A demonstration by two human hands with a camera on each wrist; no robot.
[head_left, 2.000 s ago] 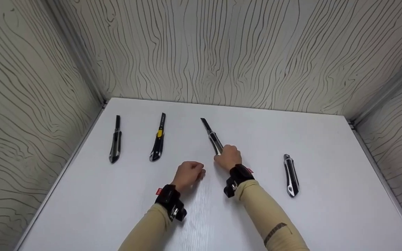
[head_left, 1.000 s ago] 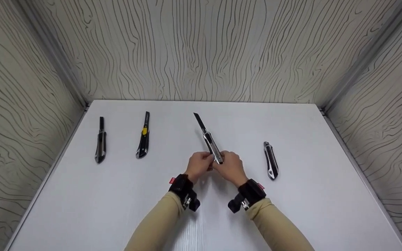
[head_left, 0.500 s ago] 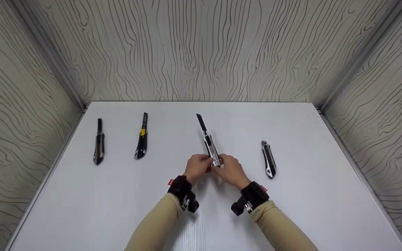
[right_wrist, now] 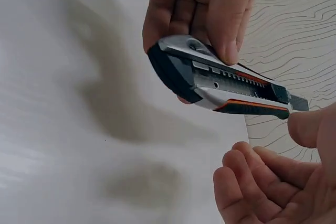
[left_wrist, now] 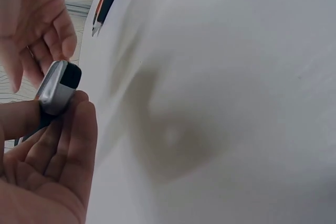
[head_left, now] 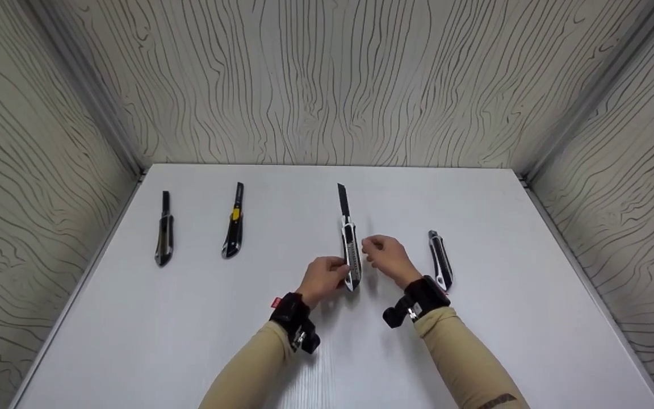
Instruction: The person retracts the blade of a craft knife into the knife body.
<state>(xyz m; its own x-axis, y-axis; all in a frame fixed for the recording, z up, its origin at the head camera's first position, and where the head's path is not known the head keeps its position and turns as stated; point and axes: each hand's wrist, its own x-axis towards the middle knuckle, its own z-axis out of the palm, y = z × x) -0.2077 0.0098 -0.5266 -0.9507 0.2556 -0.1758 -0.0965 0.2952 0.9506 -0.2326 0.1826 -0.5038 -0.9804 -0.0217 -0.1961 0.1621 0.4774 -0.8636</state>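
Left hand (head_left: 321, 278) pinches silver cutter (head_left: 352, 255), right hand (head_left: 390, 259) just beside

Your left hand holds the silver cutter above the white tabletop (head_left: 531, 352), thumb on its side and fingers curled behind the lower handle. The cutter stands between your hands, its dark blade (head_left: 343, 200) pointing away from you. Your right hand is apart from the handle in the head view, fingers loosely bent.

Three more cutters lie around you. Left of your left hand, well apart, is a black cutter (head_left: 233, 234) with a yellow slider; farther left lies a brown-and-black cutter (head_left: 164, 241). Both have blades out. Right of your right hand, a silver-edged cutter (head_left: 441, 262) lies near your black wrist strap (head_left: 424, 292); whether they touch, you cannot tell.

The held handle is smooth, metallic and gently curved, with a blunt dark end cap, orange-lined dark grips and a notched slot. The blade is flat and slant-tipped. Beyond your hands and to either side, pale wall panels (head_left: 315, 79) carry wavy, dark wood-grain lines; the tabletop has a soft sheen.
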